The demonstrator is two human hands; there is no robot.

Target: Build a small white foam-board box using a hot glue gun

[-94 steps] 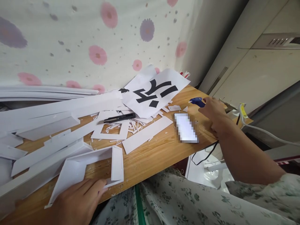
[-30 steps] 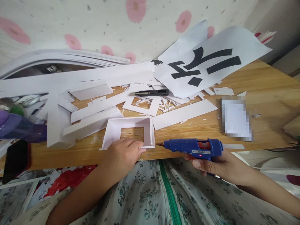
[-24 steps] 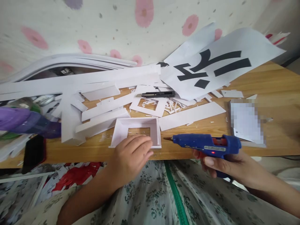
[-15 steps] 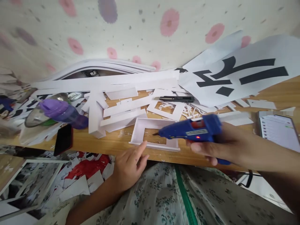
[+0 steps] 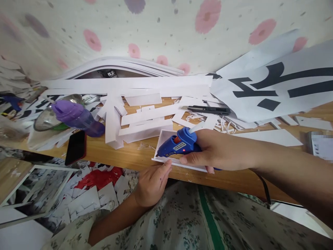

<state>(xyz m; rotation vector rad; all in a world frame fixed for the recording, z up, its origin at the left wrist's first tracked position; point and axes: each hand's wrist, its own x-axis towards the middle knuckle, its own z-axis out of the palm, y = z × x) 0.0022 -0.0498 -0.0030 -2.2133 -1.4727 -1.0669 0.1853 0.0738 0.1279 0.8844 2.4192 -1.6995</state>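
Note:
My right hand (image 5: 205, 151) grips a blue hot glue gun (image 5: 179, 144), its small red light lit and a glue stick at its back end. The gun's nozzle points down into the left front corner of a shallow white foam-board frame (image 5: 194, 167) with raised walls. With fingers held together, my left hand (image 5: 153, 180) presses the frame's front wall at the table's near edge. Part of the frame is hidden behind the gun and my right hand.
Behind lie white foam-board pieces (image 5: 145, 130), offcuts and a black utility knife (image 5: 208, 110). A purple bottle (image 5: 78, 116) and a dark phone (image 5: 75, 147) are at left. A printed paper sheet (image 5: 249, 100) leans at back right. Another phone (image 5: 322, 144) lies at far right.
The glue gun has moved left and closer, its nozzle now at the frame's left front corner. My left fingers have drawn together at the front wall. The view has shifted slightly.

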